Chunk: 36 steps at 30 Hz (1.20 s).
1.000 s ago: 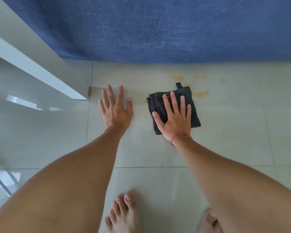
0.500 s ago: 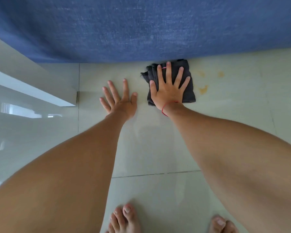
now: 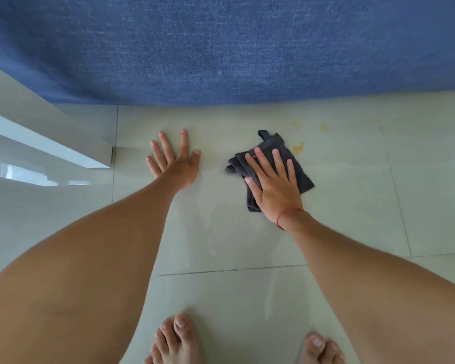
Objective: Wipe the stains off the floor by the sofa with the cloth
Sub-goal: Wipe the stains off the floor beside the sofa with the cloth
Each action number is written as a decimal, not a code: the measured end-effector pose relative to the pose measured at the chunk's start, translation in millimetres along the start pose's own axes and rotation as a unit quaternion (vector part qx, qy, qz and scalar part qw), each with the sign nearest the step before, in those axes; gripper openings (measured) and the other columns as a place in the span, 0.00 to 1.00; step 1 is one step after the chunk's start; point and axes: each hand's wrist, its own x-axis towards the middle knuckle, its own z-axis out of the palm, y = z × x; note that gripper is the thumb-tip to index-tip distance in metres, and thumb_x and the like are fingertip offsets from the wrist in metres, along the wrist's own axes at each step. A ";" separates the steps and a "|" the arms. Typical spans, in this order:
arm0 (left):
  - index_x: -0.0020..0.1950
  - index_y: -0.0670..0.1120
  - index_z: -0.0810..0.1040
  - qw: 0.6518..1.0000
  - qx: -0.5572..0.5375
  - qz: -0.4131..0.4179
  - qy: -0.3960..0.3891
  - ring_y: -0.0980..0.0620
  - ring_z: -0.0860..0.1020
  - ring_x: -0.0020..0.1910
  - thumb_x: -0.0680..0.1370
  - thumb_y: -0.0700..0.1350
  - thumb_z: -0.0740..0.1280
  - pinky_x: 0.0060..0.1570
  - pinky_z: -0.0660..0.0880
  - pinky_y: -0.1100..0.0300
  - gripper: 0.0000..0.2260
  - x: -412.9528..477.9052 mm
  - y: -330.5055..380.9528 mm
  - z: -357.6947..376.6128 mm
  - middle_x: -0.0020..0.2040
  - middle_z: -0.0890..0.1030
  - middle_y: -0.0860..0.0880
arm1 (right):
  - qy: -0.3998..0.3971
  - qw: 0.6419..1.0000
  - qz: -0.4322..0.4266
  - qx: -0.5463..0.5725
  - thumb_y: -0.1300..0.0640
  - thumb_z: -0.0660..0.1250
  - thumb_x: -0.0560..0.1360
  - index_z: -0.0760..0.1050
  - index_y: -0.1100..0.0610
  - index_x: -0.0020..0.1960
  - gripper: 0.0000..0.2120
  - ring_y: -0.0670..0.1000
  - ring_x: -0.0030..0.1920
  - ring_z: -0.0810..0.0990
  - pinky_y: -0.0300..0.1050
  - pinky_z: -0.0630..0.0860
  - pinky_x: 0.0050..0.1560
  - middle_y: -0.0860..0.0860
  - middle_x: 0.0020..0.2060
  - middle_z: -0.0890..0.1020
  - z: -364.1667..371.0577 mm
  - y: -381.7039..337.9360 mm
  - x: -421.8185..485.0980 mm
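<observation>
A dark grey folded cloth (image 3: pixel 301 176) lies on the pale tiled floor (image 3: pixel 247 232), a short way in front of the blue sofa (image 3: pixel 234 48). My right hand (image 3: pixel 273 187) presses flat on the cloth with its fingers spread; a red string circles the wrist. My left hand (image 3: pixel 175 164) rests flat on the bare tile to the left of the cloth, fingers apart, holding nothing. A yellowish stain (image 3: pixel 298 147) sits just beyond the cloth's far right corner. Two fainter yellow spots (image 3: pixel 323 127) lie nearer the sofa's edge.
A white glossy furniture piece (image 3: pixel 37 132) juts in from the left, its corner close to my left hand. My bare feet (image 3: pixel 175 337) stand at the bottom of the view. A damp sheen marks the tile between my arms.
My right hand slid the cloth up against the sofa's edge, then drew it back toward me. The yellow mark furthest left by the sofa no longer shows. My left hand stayed planted.
</observation>
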 end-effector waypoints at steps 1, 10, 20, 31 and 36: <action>0.77 0.63 0.36 1.000 -0.002 0.002 0.002 0.46 0.30 0.76 0.81 0.62 0.44 0.74 0.32 0.46 0.27 -0.3 -0.6 0.6 0.77 0.29 0.49 | 0.001 1.000 0.028 0.003 0.40 0.41 0.79 0.46 0.43 0.78 0.27 0.53 0.79 0.44 0.55 0.39 0.76 0.41 0.78 0.47 -1.4 9.5 -1.2; 0.77 0.62 0.35 1.000 0.004 -0.002 0.008 0.45 0.30 0.76 0.82 0.61 0.44 0.73 0.32 0.45 0.26 4.4 0.3 4.1 0.77 0.28 0.48 | 0.050 0.987 0.150 0.025 0.41 0.44 0.81 0.45 0.43 0.78 0.27 0.60 0.78 0.40 0.67 0.38 0.73 0.45 0.79 0.45 -7.9 -11.7 78.0; 0.78 0.55 0.33 1.000 -0.031 -0.001 0.000 0.47 0.30 0.76 0.82 0.56 0.47 0.73 0.32 0.46 0.29 5.5 -2.5 -1.2 0.77 0.29 0.49 | 0.049 0.998 0.033 0.019 0.41 0.49 0.80 0.50 0.43 0.77 0.27 0.63 0.77 0.43 0.69 0.38 0.72 0.46 0.79 0.49 -9.6 -80.5 113.0; 0.78 0.60 0.37 0.999 -0.001 -0.003 0.049 0.52 0.34 0.78 0.81 0.59 0.45 0.72 0.35 0.39 0.27 -5.9 -26.3 3.6 0.78 0.31 0.50 | 0.023 0.994 -0.099 -0.028 0.41 0.46 0.79 0.58 0.44 0.76 0.26 0.55 0.78 0.54 0.57 0.48 0.75 0.44 0.77 0.59 2.4 -2.4 20.4; 0.77 0.59 0.34 0.999 0.001 -0.005 0.032 0.51 0.32 0.77 0.82 0.57 0.45 0.71 0.33 0.39 0.27 0.8 -26.8 5.1 0.77 0.29 0.49 | 0.048 0.998 0.048 -0.003 0.41 0.45 0.80 0.51 0.42 0.77 0.26 0.55 0.79 0.46 0.59 0.42 0.75 0.42 0.78 0.51 -4.6 7.1 41.1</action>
